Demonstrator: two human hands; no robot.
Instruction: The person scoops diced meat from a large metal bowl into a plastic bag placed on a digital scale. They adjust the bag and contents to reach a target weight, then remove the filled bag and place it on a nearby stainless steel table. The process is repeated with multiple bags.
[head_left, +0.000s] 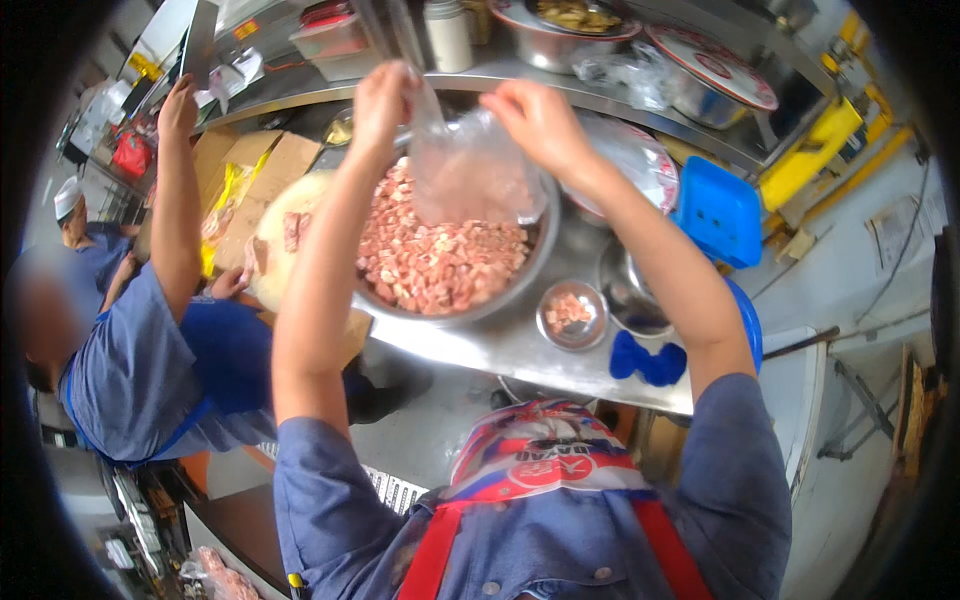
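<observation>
A clear plastic bag (476, 180) with pinkish contents hangs over a large metal basin heaped with diced raw meat (442, 266). My left hand (386, 101) is raised and grips the bag's upper left edge. On the other side my right hand (536, 124) pinches the bag's upper right edge between thumb and fingers. Part of the basin's rim (551, 247) shows to the right of the bag. A small metal bowl (571, 315) with a few meat cubes stands on the steel table (487, 345), beside a larger metal bowl (636, 289) and a blue cloth (646, 360).
At the left a co-worker holds up a cleaver (199, 41) near a round cutting board (281, 225) with meat pieces. An open cardboard box (247, 180) lies behind. A blue plastic basket (720, 214) sits at the right. Lidded pots (709, 79) stand on the shelf above.
</observation>
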